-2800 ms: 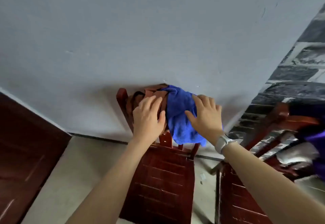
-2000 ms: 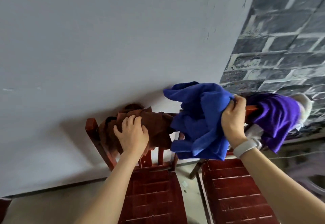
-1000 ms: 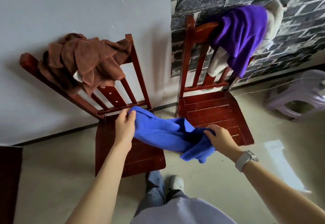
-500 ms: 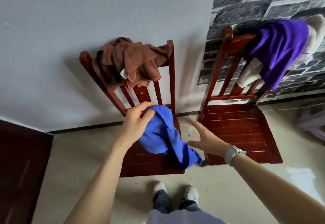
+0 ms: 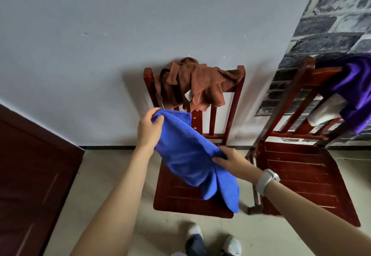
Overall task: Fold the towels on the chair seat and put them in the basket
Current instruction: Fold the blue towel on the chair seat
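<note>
1. Presently, head view, hands: the left hand (image 5: 149, 130) pinches the far upper corner of the blue towel (image 5: 190, 155), fingers curled over the hem. The right hand (image 5: 228, 158) grips the towel's right edge lower down, thumb and fingers closed on the cloth.
2. Head view, towel: it hangs stretched between the two hands above the seat of the left chair (image 5: 176, 199), its loose lower end drooping past the seat's near right corner. In my judgement the two grips are set apart to draw the cloth flat before it is laid on the seat for folding; no fold is made yet.
3. Head view, other cloths: a brown towel (image 5: 198, 84) is bunched over the backrest of the left chair, a white tag showing. A purple towel (image 5: 357, 93) hangs over the backrest of the right chair (image 5: 301, 171), with a white towel (image 5: 325, 111) beneath it. All three appear untouched and unfolded.
4. Head view, surface: both seats are dark red slatted wood, flat and bare where visible, apparently adequate for folding.
5. Head view, room: a pale plain wall (image 5: 100, 34) stands behind the left chair, grey brick-pattern wall (image 5: 331, 14) behind the right. The floor (image 5: 104, 185) is light. A dark red door (image 5: 30, 175) lies at the left. The basket is not in view.
</note>
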Motion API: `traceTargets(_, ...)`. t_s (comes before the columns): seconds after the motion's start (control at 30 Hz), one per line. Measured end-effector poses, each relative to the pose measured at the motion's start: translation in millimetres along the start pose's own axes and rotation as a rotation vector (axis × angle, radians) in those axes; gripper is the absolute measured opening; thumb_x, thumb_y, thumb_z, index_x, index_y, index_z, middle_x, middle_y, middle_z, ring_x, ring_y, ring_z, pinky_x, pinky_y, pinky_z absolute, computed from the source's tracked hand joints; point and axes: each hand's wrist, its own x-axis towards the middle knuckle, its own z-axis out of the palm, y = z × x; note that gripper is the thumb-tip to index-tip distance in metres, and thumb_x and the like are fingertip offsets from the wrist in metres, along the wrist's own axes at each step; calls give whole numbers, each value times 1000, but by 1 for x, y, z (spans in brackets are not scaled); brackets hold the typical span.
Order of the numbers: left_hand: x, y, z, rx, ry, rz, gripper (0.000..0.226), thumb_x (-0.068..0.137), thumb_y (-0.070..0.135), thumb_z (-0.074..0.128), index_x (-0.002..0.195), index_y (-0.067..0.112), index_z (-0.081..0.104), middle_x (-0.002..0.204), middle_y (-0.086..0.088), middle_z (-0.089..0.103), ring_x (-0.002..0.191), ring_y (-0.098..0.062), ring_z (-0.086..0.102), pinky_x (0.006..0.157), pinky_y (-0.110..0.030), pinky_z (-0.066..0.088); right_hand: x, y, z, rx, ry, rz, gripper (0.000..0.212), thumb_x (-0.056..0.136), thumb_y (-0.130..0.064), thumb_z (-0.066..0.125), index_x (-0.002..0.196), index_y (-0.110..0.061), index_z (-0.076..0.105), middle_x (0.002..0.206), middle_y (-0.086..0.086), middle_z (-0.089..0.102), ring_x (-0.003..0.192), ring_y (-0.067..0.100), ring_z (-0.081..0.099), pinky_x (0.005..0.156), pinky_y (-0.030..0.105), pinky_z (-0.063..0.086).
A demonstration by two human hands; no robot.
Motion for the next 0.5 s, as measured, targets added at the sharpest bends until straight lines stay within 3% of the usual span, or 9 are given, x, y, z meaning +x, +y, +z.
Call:
traceTargets(0.07,-10,-25,5,56,-93,-117,53,86,20,59,135,19,37,136,-5,46,125,-23,45,105,-39,37,3,-13,-3,106,62,-20,15,86,-4,56,93,9,60,79,11,58,74,15,48,65,25,40)
traceTargets(0.13,-31,-48,14,45,-185,-154,63,84,29,63,139,22,30,141,0,38,129,-18,37,106,-35,32,7,-24,-6,216,93,25,21,87,-8,58,95,11,60,79,14,59,72,16,50,63,20,41)
traceTargets(0.2,-57,-69,23,-33,-328,-169,49,84,33,62,128,25,43,129,5,50,124,-14,45,100,-28,39,12,-33,-13,312,97,101,30,88,-14,58,96,15,57,75,15,57,72,19,51,64,28,40)
traceTargets(0.27,-81,-82,32,-96,-454,-169,28,82,30,65,107,31,54,110,11,61,112,-11,56,83,-12,44,13,-43,-22,447,72,130,25,90,-11,55,96,13,57,73,9,61,70,16,58,63,28,48)
traceTargets(0.33,-94,-86,45,-156,-520,-138,23,80,22,69,96,33,57,100,15,63,102,-5,59,74,-6,45,14,-52,-30,647,47,132,17,90,-2,50,99,11,57,91,20,62,86,28,61,80,38,51)
traceTargets(0.43,-92,-77,63,-105,-401,-10,13,79,12,68,89,20,62,93,4,68,81,0,61,68,-6,43,13,-57,-37,785,85,113,20,91,-5,49,99,11,57,89,36,57,81,34,58,71,41,50)
traceTargets(0.5,-80,-66,66,-35,-280,84,4,81,10,65,81,11,61,75,0,66,66,-1,57,61,-6,38,12,-54,-40,800,140,76,19,94,-14,45,97,-7,63,91,18,66,85,26,64,72,37,55)
